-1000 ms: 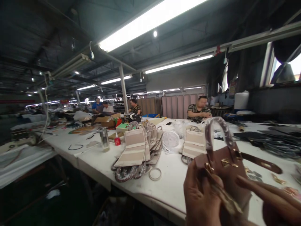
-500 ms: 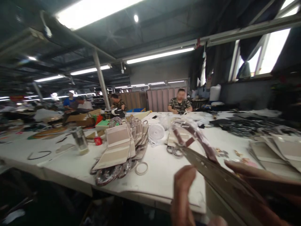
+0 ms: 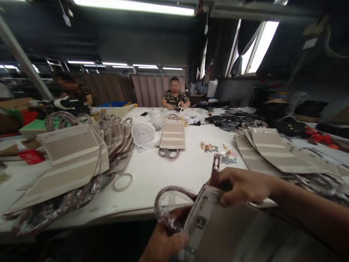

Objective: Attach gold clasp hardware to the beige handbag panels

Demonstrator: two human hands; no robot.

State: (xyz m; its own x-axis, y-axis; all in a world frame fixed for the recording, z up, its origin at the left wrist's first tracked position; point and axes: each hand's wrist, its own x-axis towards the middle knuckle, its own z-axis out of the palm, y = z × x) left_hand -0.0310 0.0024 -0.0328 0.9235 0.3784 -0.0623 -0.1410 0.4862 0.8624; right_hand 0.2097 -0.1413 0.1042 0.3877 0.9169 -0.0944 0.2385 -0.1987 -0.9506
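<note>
A beige bag panel with a brown, plastic-wrapped handle is held up at the table's front edge. My left hand is closed on its left edge, thumb on the panel and fingers by the base of the handle. At the top edge, my right hand grips the panel, fingers bent over it. A short brown strap with a shiny metal end sticks up beside those fingers. A small dark metal piece sits on the panel's pale border. The panel's lower part is dim and partly out of view.
Stacked beige bag panels lie left and right, another panel farther back. A tape roll, white fan and small metal fittings are on the white table. A co-worker sits across.
The view has swung right and downward. The bag panel, earlier seen edge-on and blurred, now faces me lower down. My left hand, earlier apart from its edge, now grips it.
</note>
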